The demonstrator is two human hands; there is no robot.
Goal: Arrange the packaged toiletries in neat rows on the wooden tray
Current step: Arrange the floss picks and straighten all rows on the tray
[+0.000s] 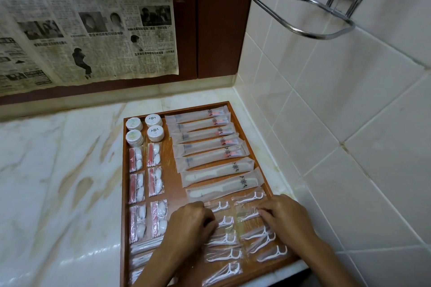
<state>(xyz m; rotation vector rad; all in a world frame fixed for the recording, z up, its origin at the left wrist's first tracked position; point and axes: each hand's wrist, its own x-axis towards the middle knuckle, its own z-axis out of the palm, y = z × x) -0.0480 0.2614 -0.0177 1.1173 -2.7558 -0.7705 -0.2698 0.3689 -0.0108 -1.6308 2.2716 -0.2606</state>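
Note:
A wooden tray [169, 184] lies on the marble counter and holds packaged toiletries in rows. Round white soaps [144, 129] fill its far left corner. Below them lie vanity kit packets [146, 175]. Toothbrush packets [203, 137] and two comb packets [219, 175] run down the right side. Floss pick packets [224, 240] cover the near right part in two columns. My left hand [189, 226] rests with curled fingers on the left column of floss picks. My right hand [283, 219] pinches a floss pick packet [247, 213] in the right column with its fingertips.
The tray sits in a corner next to a tiled wall [338, 123] on the right. A dark wooden panel with taped newspaper [86, 21] stands behind. A chrome wire rack [310, 14] hangs on the wall above. Bare marble counter [60, 182] lies left of the tray.

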